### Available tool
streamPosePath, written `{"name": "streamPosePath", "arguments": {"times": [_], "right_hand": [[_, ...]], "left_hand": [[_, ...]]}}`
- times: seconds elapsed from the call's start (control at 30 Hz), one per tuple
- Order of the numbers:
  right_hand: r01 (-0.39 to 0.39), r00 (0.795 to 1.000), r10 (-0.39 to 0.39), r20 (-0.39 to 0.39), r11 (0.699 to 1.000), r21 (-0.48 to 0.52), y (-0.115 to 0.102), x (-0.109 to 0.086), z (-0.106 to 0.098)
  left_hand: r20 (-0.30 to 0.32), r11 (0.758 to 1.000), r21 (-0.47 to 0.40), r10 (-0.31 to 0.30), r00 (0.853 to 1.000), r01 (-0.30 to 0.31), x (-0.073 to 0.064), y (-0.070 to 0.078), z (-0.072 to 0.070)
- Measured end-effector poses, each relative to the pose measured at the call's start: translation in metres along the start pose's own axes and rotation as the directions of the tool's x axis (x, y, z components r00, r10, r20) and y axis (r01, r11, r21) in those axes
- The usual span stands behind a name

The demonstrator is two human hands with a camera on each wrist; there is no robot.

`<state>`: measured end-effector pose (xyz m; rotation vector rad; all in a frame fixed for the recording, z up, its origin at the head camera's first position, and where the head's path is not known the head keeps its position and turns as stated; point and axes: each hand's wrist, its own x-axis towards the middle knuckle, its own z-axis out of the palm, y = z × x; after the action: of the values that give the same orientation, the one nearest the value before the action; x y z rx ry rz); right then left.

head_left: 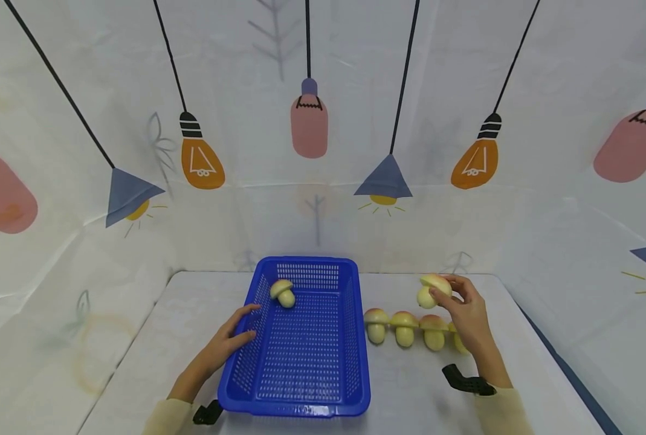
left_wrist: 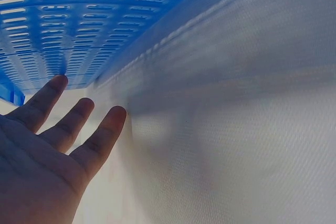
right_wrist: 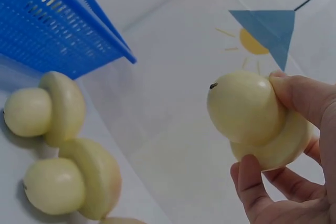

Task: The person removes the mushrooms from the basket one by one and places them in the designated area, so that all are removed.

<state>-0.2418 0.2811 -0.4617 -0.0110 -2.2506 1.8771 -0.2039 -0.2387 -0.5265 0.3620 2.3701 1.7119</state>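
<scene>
A toy mushroom (right_wrist: 247,108) with a pale stem and rounded cap is pinched between the thumb and fingers of my right hand (head_left: 468,308), raised above the table. Below that hand, several more mushrooms (head_left: 404,329) lie in a row on the white table, the rightmost partly hidden behind the hand. My left hand (head_left: 226,339) rests at the left rim of a blue plastic basket (head_left: 363,362), fingers extended; in the left wrist view, its fingers (left_wrist: 102,135) lie beside the slotted outer wall. One mushroom (head_left: 283,293) sits inside the basket, toward the back left.
The white table (head_left: 192,302) ends at the back against a pale cloth wall (head_left: 235,223) printed with hanging lamps. The row of mushrooms starts close by the basket's right side. A dark strap (head_left: 468,380) goes round the right wrist.
</scene>
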Motion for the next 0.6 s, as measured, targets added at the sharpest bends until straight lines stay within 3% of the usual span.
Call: {"name": "streamPosePath", "arguments": {"times": [0.17,0.3,0.4,0.6], "right_hand": [[-0.016,0.999,0.016,-0.033,1.0,0.005,0.0,-0.003,-0.016],[-0.034,0.997,0.039,-0.063,0.997,0.068,0.001,-0.004,-0.028],[-0.026,0.995,0.038,-0.097,0.992,0.121,0.005,-0.005,-0.036],[-0.005,0.99,0.023,-0.14,0.992,0.125,0.012,-0.008,-0.052]], "left_hand": [[-0.007,1.0,-0.004,-0.014,1.0,0.014,0.0,0.002,0.0],[-0.015,1.0,0.009,-0.014,1.0,0.014,-0.001,0.004,0.0],[-0.012,1.0,0.015,-0.009,1.0,0.009,-0.001,0.003,0.0],[-0.018,1.0,0.01,-0.016,1.0,0.016,-0.001,0.003,0.0]]}}
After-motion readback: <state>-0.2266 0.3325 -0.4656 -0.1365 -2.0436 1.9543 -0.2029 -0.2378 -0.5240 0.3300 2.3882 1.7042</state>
